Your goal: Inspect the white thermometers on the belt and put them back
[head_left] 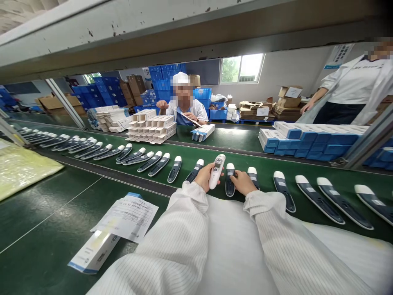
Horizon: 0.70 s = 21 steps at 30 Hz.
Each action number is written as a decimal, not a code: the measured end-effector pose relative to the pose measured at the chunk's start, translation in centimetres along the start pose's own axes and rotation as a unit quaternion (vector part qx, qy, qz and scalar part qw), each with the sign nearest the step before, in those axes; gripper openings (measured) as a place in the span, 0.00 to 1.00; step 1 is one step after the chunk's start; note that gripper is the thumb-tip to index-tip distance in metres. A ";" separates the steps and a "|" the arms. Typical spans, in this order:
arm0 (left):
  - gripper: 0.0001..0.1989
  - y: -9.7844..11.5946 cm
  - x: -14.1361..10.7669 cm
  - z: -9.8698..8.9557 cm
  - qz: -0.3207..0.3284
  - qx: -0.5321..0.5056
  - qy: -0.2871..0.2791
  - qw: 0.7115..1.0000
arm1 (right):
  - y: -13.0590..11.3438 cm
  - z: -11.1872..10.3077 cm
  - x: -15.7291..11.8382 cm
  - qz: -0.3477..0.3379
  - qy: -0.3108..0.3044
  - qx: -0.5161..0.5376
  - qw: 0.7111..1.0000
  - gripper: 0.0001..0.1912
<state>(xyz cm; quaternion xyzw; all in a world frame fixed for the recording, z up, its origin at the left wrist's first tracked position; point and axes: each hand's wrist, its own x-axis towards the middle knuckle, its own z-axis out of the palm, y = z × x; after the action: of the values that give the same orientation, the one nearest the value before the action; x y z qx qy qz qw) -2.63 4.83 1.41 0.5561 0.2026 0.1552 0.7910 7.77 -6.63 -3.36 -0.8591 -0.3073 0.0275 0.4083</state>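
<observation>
My left hand is closed around a white infrared thermometer, tilted with its small display and buttons facing up. Just to the right, another thermometer lies dark back up on the green belt, its cap white. The bent fingers of my right hand grip its right edge; the thumb is partly hidden. Behind that hand, a further thermometer is partly covered. Left of my left hand, one more thermometer lies partly hidden by the fingers.
Thermometers line the green belt on both sides. A printed sheet lies over a white-and-blue box at front left. Beyond the belt are stacked open cartons, closed boxes and a seated co-worker. A shelf beam hangs overhead.
</observation>
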 end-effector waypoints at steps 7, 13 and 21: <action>0.15 -1.2 0.0 1.4 0.045 -0.013 0.034 0.998 | -2.6 -1.2 -1.1 -0.001 -0.007 0.184 0.983 0.18; 0.15 -0.8 0.1 0.3 0.151 0.232 0.076 0.958 | -3.7 -1.4 -1.9 0.041 -0.126 0.427 0.894 0.13; 0.19 0.0 0.8 -2.5 0.083 0.394 0.129 0.906 | -2.4 -0.5 -1.2 0.020 -0.111 0.369 0.923 0.17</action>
<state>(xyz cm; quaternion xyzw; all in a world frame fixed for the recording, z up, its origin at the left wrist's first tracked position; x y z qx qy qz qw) -3.17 7.29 0.51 0.8126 0.3004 0.1978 0.4586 5.75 -6.52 -1.52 -0.6454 -0.3012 0.2422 0.6589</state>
